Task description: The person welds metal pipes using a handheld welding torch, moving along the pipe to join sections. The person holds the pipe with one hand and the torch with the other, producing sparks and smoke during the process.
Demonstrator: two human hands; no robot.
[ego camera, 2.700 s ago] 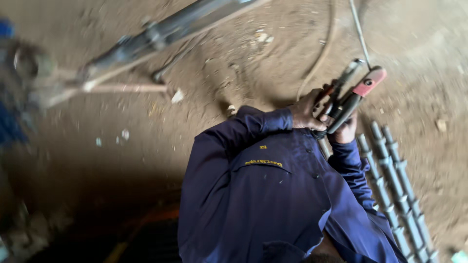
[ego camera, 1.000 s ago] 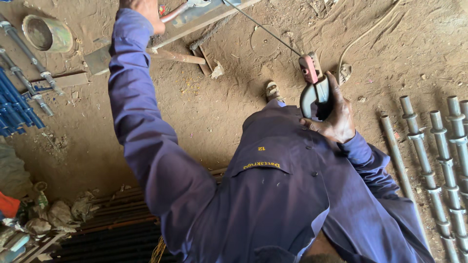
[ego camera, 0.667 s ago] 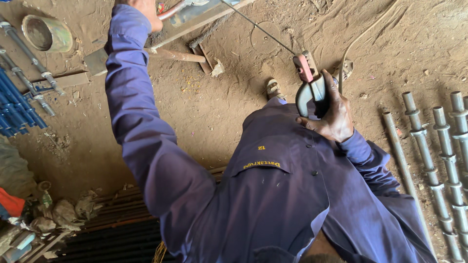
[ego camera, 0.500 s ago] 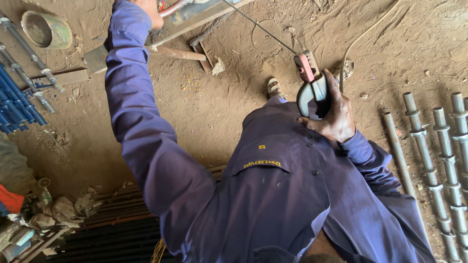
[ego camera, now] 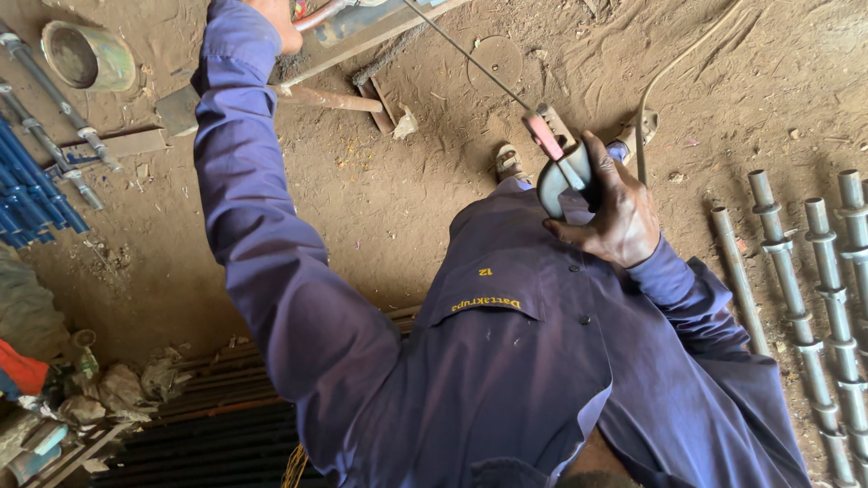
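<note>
Electrode holder [ego camera: 559, 167] with thin rod [ego camera: 470, 59] sits just above the chest, right hand [ego camera: 610, 212] grip clamped around it. Left hand [ego camera: 276, 18] stretched up at frame top by a long metal bar [ego camera: 380, 23]; grip mostly cropped, can't tell. Steel pipes [ego camera: 796, 289] lie on the dirt floor [ego camera: 407, 199] at right.

One label is seen: a small patch of yellow stitched lettering [ego camera: 485, 304] on the chest of the dark blue work shirt [ego camera: 506, 361], above the pocket flap, with a smaller yellow mark [ego camera: 485, 271] set just beside it toward the collar. No packages, signs or screens can be made out, though the cluttered lower-left corner is too dim to be judged.
</note>
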